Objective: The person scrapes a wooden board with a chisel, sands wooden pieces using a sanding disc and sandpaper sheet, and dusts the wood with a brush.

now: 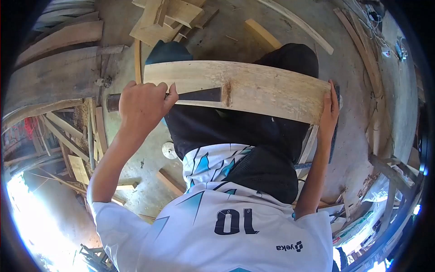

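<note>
My left hand [145, 102] is closed round the handle of a wide chisel [201, 94], its dark blade flaring towards the tip. The handle's butt sticks out past my fist on the left. The blade lies flat against a pale wooden board [272, 88], its edge beside a brown knot. This long board rests across my legs. At the board's right end my right hand [330, 109] grips the edge, fingers over the end; its thumb is hard to see.
Several wood offcuts [167, 18] lie on the floor ahead, with a strip of wood [299, 22] to their right. Large planks [63, 68] are stacked at the left. A small wood block [170, 182] lies beside my left hip. Cables [374, 18] hang at the upper right.
</note>
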Available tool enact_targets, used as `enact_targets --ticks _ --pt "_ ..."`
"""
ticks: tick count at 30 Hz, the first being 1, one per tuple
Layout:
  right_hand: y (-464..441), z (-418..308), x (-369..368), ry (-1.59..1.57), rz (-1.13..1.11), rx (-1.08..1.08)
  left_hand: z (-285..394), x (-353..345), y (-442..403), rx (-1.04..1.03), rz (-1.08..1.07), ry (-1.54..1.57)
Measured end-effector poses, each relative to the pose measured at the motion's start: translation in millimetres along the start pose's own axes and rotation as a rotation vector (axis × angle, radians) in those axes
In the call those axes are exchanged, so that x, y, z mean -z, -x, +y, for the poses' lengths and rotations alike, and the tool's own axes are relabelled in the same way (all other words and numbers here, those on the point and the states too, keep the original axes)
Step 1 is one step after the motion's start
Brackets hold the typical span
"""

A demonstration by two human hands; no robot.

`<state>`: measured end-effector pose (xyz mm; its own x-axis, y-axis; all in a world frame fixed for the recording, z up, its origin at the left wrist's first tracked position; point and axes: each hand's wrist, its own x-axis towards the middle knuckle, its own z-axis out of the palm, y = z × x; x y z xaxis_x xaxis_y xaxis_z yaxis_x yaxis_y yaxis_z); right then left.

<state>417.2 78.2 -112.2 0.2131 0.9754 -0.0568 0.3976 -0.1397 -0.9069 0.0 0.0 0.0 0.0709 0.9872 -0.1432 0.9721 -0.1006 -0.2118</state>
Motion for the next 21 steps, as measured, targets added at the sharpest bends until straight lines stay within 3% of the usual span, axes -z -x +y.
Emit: enact_targets --ticks 21 --pt "1.0 4.0 -3.7 -0.079 -0.018 -0.015 30.5 27.3 -7.1 -0.074 0.025 -0.145"
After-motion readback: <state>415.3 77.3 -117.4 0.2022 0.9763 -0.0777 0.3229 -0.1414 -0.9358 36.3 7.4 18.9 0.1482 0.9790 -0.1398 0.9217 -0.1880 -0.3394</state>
